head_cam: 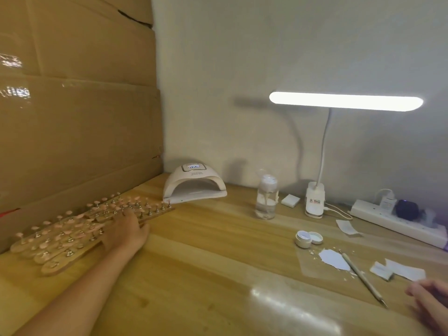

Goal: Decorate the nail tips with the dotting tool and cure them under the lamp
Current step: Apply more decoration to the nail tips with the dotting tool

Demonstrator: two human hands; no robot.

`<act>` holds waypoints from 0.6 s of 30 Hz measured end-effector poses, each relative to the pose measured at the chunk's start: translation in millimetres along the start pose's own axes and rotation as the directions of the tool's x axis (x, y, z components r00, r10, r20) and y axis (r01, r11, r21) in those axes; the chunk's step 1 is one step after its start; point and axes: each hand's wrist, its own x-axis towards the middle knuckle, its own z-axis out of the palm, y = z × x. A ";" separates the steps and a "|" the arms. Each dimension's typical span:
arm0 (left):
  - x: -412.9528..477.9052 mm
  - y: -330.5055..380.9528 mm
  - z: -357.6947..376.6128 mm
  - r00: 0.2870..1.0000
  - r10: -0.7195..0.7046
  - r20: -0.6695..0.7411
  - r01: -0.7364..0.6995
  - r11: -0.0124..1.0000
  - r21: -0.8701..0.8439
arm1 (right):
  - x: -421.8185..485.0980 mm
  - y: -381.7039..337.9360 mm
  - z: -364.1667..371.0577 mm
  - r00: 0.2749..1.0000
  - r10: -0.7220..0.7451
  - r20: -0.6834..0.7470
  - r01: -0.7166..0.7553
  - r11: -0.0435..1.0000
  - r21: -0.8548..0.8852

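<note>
Reaching in from the near edge, the left forearm ends in the left hand (128, 230), one of the two hands in view, lying back-up on a row of wooden strips (60, 251). Its fingers stretch in among the strips, and I cannot tell whether they grip one. Each strip carries pink nail tips (72, 229) on small metal stands. The row runs left of and nearer than the white curing lamp (194, 184), its far end just beside the lamp's front left corner. The dotting tool (361, 277) lies flat on the bench (206, 251), well right of the curing lamp and much nearer, untouched. The right hand (429, 301) rests just beyond the tool's near end, fingers loosely curled, holding nothing. Between tool and curing lamp sit a white smear on a clear sheet (333, 259) and an open small jar (303, 239) with its lid (316, 238) touching it. Right of the curing lamp stand a clear bottle (266, 197), then a lit desk lamp (344, 101), then a power strip (397, 221). Left of it rises a cardboard wall (72, 117).
</note>
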 end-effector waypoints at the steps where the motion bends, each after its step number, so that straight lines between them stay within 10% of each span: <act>1: 1.1 -1.9 1.1 0.999 0.032 0.004 -0.032 0.999 -0.006 | -7.6 -17.6 -3.2 0.999 -0.039 0.003 0.039 0.999 -0.026; 11: -22.3 -11.6 -23.3 0.956 0.233 0.179 -0.129 0.879 -0.458 | -68.3 -115.8 -27.3 0.996 -0.089 0.016 0.091 0.976 -0.197; 18: -94.2 44.6 -41.6 0.687 0.631 0.362 -0.331 0.714 -0.617 | -55.8 -144.0 -5.1 0.992 -0.054 0.117 0.093 0.930 -0.356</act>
